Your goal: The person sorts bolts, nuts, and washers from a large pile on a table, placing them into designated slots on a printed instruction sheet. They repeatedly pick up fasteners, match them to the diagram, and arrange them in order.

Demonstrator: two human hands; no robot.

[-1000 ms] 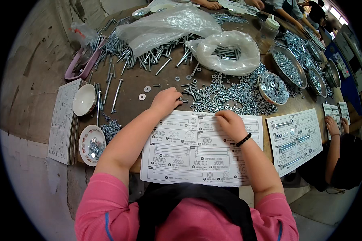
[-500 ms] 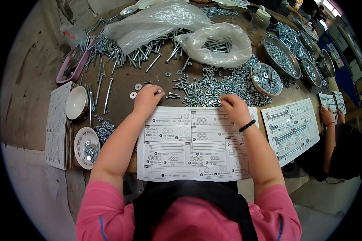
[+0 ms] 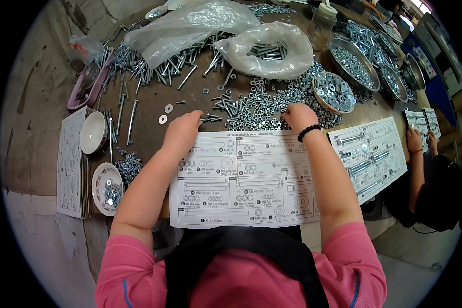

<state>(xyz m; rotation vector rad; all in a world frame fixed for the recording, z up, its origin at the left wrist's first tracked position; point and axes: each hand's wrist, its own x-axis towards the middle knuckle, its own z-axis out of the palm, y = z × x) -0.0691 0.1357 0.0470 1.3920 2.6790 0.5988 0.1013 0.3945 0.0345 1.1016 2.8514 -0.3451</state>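
My left hand (image 3: 184, 127) rests beyond the top left corner of a printed parts sheet (image 3: 287, 218). Its fingers are curled together beside a few short bolts (image 3: 211, 118); whatever they pinch is hidden. At the near edge of a wide spread of hex nuts (image 3: 251, 109), my right hand (image 3: 300, 117) has its fingers bent down among the nuts, and its fingertips are mostly covered. Two flat washers (image 3: 162, 119) and a single short bolt (image 3: 180, 102) lie left of my left hand. The sheet shows line drawings of bolts, nuts and washers.
Long bolts (image 3: 185, 61) pile up under clear plastic (image 3: 190, 25) and in an open bag (image 3: 297, 61). A bowl of washers (image 3: 339, 105) and a metal pan (image 3: 372, 82) stand right. Two bowls (image 3: 93, 134) sit left. A co-worker's hand (image 3: 414, 138) holds printed cards (image 3: 417, 121).
The whole scene has shifted slightly left and up in view. My right hand has reached farther into the nuts. The bolt seen at my left fingertips is now hidden.
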